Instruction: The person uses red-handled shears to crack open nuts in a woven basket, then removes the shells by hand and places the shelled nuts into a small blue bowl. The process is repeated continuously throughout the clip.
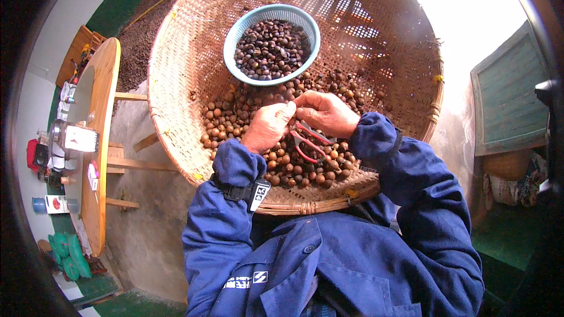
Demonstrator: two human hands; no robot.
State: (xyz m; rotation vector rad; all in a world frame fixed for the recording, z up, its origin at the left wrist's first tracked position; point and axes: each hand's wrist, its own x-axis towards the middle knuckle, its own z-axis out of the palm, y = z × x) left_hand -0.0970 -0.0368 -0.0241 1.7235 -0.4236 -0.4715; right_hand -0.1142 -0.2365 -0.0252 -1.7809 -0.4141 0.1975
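Note:
My left hand (269,127) and my right hand (328,112) meet at the fingertips above a large woven bamboo tray (176,110). Both hands have their fingers bent inward in a pinch; anything between the tips is hidden. Just under my right hand is a pair of red-handled scissors (310,154). Their far end runs out of sight beneath the fingers, so whether they are held or lie loose is unclear. Round brown nuts (288,169) spread over the tray below and around my hands. Beyond them, a light blue plastic basket (229,53) holds dark nuts or shells (273,48).
The tray's near rim (304,208) sits against my body. To the left is a wooden table (112,75) bearing various items. A dark heap of small pieces (136,44) covers the floor behind it. A green panel (506,97) stands at the right.

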